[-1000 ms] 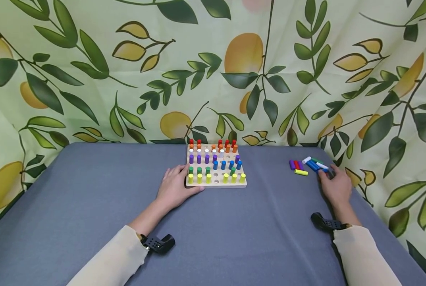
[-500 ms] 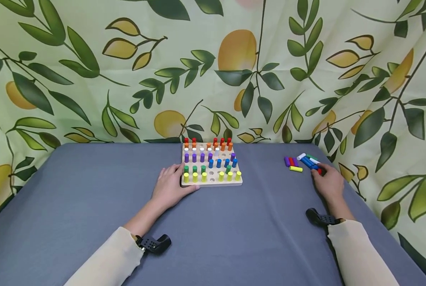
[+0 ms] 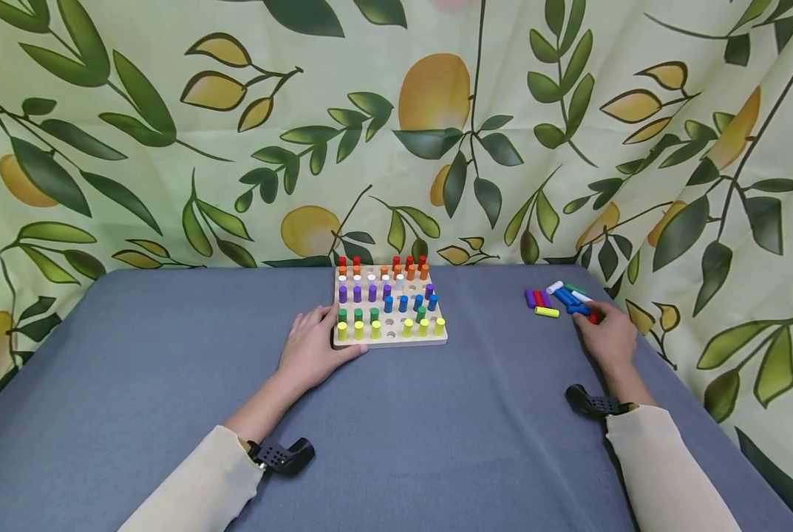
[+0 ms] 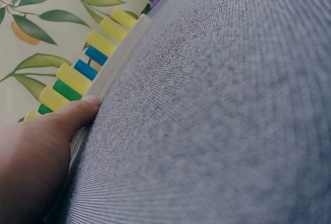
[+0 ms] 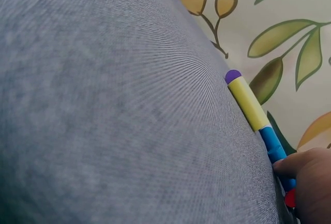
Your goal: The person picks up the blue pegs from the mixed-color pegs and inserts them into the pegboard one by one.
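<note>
A wooden pegboard (image 3: 391,342) sits on the table, holding rows of red, orange, white, purple, blue, green and yellow pegs. My left hand (image 3: 311,346) grips its front left corner, thumb along the front edge and fingers at the left side. In the left wrist view, the thumb (image 4: 83,113) lies against the board's edge (image 4: 121,53). At the right, my right hand (image 3: 610,336) pinches a blue peg (image 3: 576,309) at the near side of a loose pile. The right wrist view shows the thumb (image 5: 292,164) on this blue peg (image 5: 273,144); the other fingertips are mostly hidden.
Loose pegs lie beside the right hand: a yellow one (image 3: 546,312), a red one (image 3: 538,298), purple, white, green and blue ones. A red peg (image 3: 593,318) shows under the right fingers. A leaf-patterned cloth (image 3: 343,148) hangs behind the grey-blue table (image 3: 436,428).
The whole head view has drifted slightly left. Among the loose pegs, a blue peg at my right fingertips has turned and a red peg shows under them. My left hand stays on the pegboard.
</note>
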`<state>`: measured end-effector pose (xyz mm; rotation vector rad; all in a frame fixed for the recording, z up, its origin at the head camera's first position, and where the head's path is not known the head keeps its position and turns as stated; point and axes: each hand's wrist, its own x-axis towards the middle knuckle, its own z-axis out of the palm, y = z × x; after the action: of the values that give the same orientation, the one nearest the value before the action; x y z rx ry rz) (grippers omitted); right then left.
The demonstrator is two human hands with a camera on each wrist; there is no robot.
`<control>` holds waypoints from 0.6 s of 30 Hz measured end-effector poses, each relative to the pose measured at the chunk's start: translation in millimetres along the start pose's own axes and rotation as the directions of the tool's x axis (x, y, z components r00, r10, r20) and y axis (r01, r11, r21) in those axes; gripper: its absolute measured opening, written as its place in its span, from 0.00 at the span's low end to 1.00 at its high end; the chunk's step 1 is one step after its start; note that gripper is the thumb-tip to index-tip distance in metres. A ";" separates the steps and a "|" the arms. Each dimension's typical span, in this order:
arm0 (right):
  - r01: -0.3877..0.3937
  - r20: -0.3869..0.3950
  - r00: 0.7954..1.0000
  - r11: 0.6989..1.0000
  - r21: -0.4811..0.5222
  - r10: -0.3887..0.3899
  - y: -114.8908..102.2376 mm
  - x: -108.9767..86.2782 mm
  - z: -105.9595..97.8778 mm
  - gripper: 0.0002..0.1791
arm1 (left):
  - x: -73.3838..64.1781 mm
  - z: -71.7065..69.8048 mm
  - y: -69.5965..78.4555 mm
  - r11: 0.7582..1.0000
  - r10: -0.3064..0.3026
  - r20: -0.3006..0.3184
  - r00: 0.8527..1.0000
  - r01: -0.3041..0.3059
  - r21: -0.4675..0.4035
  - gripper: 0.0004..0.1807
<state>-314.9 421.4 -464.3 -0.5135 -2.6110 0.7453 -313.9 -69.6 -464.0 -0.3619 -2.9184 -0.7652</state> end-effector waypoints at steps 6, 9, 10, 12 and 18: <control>0.058 -0.026 0.998 0.997 -0.046 -0.059 2.2 -0.6 0.1 0.23 | 0.8 1.1 0.6 1.000 0.004 0.001 1.000 -0.004 -0.003 0.55; 0.089 -0.039 0.995 0.995 -0.048 -0.091 3.3 -0.2 1.2 0.21 | 1.0 1.6 0.1 1.000 0.000 0.001 1.000 0.000 -0.003 0.55; 0.100 -0.039 0.994 0.994 -0.051 -0.102 3.8 0.2 1.7 0.20 | 0.8 1.6 -0.2 1.000 -0.001 0.001 1.000 0.001 -0.001 0.55; 0.117 -0.035 0.992 0.992 -0.052 -0.119 3.9 0.3 2.5 0.19 | 0.6 1.6 -0.7 1.000 -0.002 0.001 1.000 0.002 0.001 0.55; 0.145 -0.026 0.989 0.989 -0.042 -0.146 0.6 -1.6 2.8 0.17 | 0.0 1.4 -1.0 1.000 -0.003 -0.001 1.000 0.003 0.003 0.54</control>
<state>-314.6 420.1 -467.2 -0.3379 -2.6071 0.6353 -314.2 -69.7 -465.7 -0.3575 -2.9196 -0.7607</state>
